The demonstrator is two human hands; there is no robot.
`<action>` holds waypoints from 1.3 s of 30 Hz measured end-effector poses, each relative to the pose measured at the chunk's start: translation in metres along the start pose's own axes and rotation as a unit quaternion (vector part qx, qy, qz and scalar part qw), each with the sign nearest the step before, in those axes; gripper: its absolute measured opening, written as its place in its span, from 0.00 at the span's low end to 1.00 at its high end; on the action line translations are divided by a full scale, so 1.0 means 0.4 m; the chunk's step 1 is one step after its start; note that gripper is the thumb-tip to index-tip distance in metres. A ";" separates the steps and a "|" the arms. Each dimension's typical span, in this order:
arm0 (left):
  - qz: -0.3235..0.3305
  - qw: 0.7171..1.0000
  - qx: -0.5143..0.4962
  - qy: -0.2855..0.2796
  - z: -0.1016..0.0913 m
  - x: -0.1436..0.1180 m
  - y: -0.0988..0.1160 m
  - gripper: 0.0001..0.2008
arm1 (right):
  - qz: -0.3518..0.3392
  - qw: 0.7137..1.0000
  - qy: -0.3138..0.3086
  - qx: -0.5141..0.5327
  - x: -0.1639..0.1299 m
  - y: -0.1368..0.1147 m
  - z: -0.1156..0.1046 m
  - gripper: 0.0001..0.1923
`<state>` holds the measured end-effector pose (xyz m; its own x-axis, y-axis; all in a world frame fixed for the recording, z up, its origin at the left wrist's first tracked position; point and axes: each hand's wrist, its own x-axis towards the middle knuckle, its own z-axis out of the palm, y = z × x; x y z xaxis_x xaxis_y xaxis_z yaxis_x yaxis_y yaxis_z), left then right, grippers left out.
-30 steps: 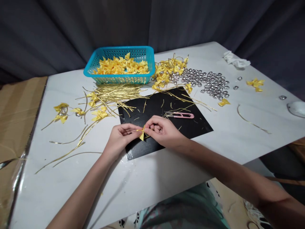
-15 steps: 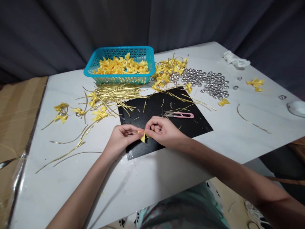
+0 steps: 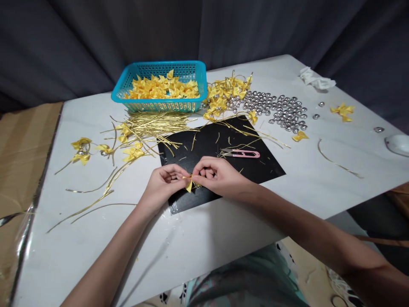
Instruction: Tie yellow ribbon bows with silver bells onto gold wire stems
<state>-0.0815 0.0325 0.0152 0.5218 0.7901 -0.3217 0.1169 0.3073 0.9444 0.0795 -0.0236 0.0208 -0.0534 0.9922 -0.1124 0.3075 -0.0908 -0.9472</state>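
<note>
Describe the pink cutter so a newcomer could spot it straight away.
Find the black mat in the middle of the white table. The pink cutter lies flat on the mat, just beyond the right hand and apart from it. It is the only pink thing there; everything around it is gold strips, yellow bows or silver beads.

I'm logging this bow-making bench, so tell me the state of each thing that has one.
left hand: shut, pinching the yellow bow
right hand: shut on the same bow
yellow bow: held above the black mat
blue basket: upright, full of bows
pink thread snips: lying on the mat, untouched
gold twist ties: loose pile
</note>
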 end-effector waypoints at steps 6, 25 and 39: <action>0.005 1.000 -0.020 -0.007 -0.005 0.000 0.002 0.09 | -0.050 0.997 0.055 0.005 -0.001 0.006 -0.015 0.10; 0.043 0.997 -0.063 0.011 -0.003 0.000 0.000 0.14 | 0.017 0.996 -0.090 0.016 -0.044 -0.038 -0.083 0.10; 0.059 0.998 0.016 -0.024 0.007 -0.010 0.006 0.09 | -0.108 0.984 0.035 -0.139 -0.028 -0.004 -0.016 0.06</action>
<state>-0.0811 0.0287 0.0191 0.5736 0.7932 -0.2044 0.0786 0.1951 0.9776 0.0858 -0.0340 0.0255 -0.0830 0.9902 0.1124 0.5449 0.1395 -0.8268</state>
